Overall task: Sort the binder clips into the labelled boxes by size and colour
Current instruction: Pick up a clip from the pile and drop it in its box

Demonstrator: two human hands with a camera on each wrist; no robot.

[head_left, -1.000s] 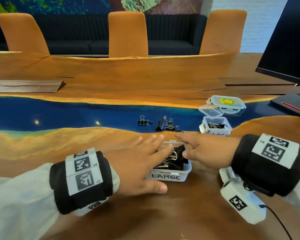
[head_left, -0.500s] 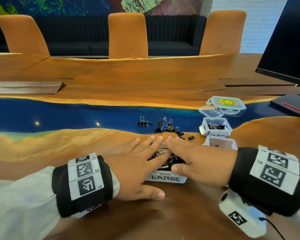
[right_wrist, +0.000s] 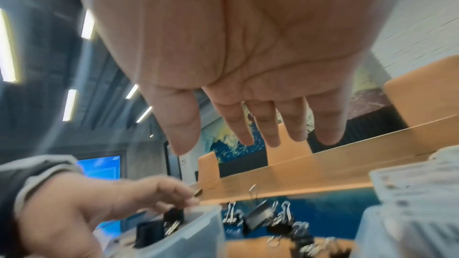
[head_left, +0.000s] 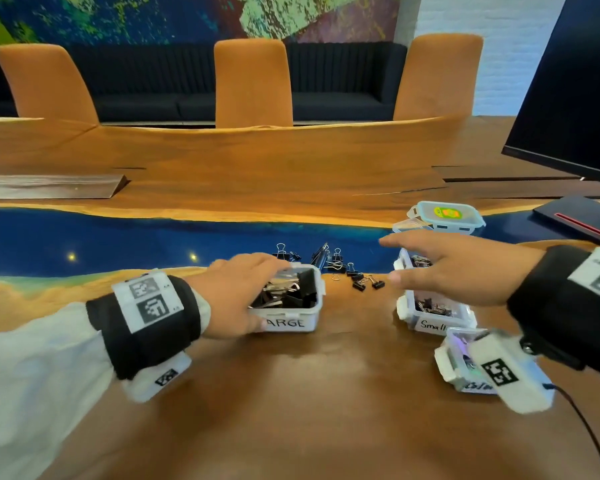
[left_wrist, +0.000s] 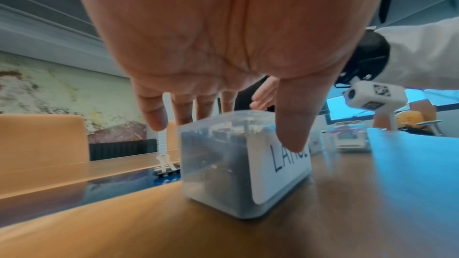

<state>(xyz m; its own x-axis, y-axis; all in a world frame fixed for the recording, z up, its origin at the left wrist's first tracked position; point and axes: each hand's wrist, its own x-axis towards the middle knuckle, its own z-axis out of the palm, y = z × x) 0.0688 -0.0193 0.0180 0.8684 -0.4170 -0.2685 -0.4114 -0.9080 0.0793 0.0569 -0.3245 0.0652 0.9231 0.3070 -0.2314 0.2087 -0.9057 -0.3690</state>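
Observation:
The clear box labelled LARGE (head_left: 293, 323), full of big black clips, stands on the wood in front of me. My left hand (head_left: 239, 292) holds it, fingers curled over its top rim and thumb against the label side; the left wrist view shows the same hold on the LARGE box (left_wrist: 223, 174). Loose black binder clips (head_left: 333, 263) lie just beyond, on the blue strip and the wood's edge. My right hand (head_left: 444, 266) hovers flat and empty above the Medium box (head_left: 403, 265), fingers straight. The Small box (head_left: 433, 323) stands below that hand.
A fourth small box (head_left: 456, 362) sits near right, half hidden by the wrist camera. Two box lids (head_left: 445, 216) lie behind the Medium box. A monitor (head_left: 575, 98) and its base (head_left: 582, 216) stand at the far right. Chairs line the table's far side.
My right hand has left the LARGE box and swung right, over the Medium box. My left hand went from lying flat on the LARGE box to gripping it, and the box sits slightly further left.

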